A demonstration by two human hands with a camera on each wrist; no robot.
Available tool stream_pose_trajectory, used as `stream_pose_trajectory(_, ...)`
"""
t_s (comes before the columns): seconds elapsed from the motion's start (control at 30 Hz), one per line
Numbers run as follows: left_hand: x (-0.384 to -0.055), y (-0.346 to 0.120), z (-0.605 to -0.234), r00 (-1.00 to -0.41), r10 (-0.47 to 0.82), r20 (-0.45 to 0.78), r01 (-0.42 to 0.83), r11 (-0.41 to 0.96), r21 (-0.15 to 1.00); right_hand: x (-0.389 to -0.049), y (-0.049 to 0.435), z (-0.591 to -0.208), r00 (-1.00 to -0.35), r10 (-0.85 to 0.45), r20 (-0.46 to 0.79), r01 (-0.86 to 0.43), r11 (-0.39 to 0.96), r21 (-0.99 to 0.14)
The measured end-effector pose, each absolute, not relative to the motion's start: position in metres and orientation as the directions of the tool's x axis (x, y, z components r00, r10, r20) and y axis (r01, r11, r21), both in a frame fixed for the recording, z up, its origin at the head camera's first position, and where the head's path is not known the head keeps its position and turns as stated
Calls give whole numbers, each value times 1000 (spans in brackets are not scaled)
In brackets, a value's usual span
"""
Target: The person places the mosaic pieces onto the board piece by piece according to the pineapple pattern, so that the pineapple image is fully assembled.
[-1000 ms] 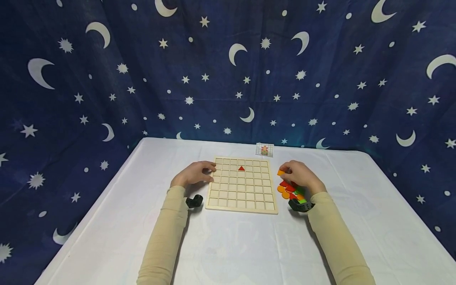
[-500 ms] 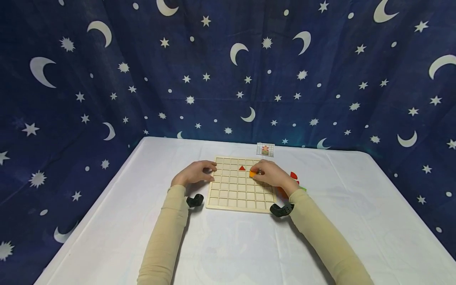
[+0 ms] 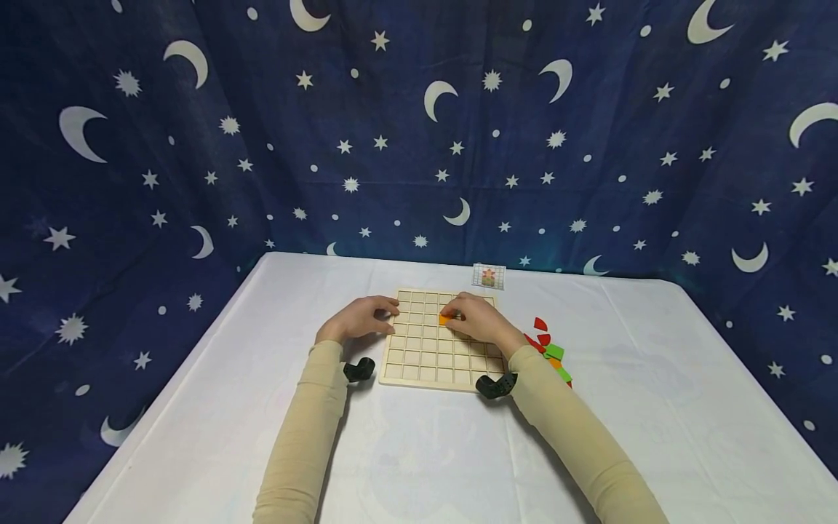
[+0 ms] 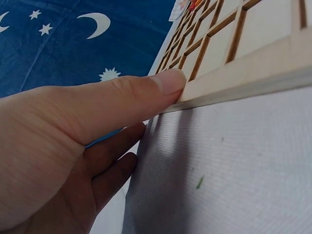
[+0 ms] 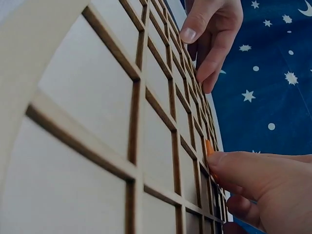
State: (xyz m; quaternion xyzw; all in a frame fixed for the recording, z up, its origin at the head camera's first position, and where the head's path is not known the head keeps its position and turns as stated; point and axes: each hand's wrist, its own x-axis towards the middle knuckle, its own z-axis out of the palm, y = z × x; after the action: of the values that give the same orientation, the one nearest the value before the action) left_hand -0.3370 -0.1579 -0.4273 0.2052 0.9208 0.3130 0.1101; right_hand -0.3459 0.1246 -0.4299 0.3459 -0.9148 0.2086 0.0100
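A wooden grid board [image 3: 419, 375] lies flat on the white table. My right hand [image 3: 481, 320] is over its upper middle and pinches an orange square tile [image 3: 444, 320] at one of the cells. In the right wrist view the orange tile [image 5: 209, 148] shows only as a thin edge by the thumb. At the board's left edge my left hand [image 3: 356, 319] rests with thumb and fingers touching the rim. The left wrist view shows the thumb [image 4: 146, 92] laid on that rim, the other fingers lower and partly hidden. The right hand hides the red triangle's place.
Right of the board lies a loose heap of red pieces [image 3: 540, 324], green pieces [image 3: 554, 352] and orange ones, partly covered by the right forearm. A small gridded picture card [image 3: 489, 276] lies behind the board. A starry blue curtain [image 3: 366, 204] hangs behind the table.
My right hand has carried the orange tile leftward from beside the heap onto the board, covering the red triangle seen earlier. My left hand has stayed at the board's left edge.
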Motion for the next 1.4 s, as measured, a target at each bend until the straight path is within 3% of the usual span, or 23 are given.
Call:
stream_pose_trajectory(0.37, -336, -157, -426, -891, 450, -68, 315, 718, 621, -343, 124, -429, -776, -611, 155, -615, 679, -401)
stream_pose_trajectory(0.6, -336, -155, -427, -887, 457, -64, 318, 706, 633, -338, 135, -425, -832, -538, 135, -525, 684, -507)
stream_pose_trajectory(0.83, -337, -157, -427, -883, 465, -53, 338, 711, 616, -334, 182, -419, -899, -427, 98, -410, 741, -533)
stream_pose_trajectory(1.07, -336, -157, -427, -885, 462, -55, 333, 711, 619, -329, 240, -417, -957, -288, -37, -232, 836, -498)
stream_pose_trajectory(1.4, -336, -157, -426, -886, 460, -56, 331, 714, 617, -330, 282, -420, -956, -267, -120, -186, 870, -456)
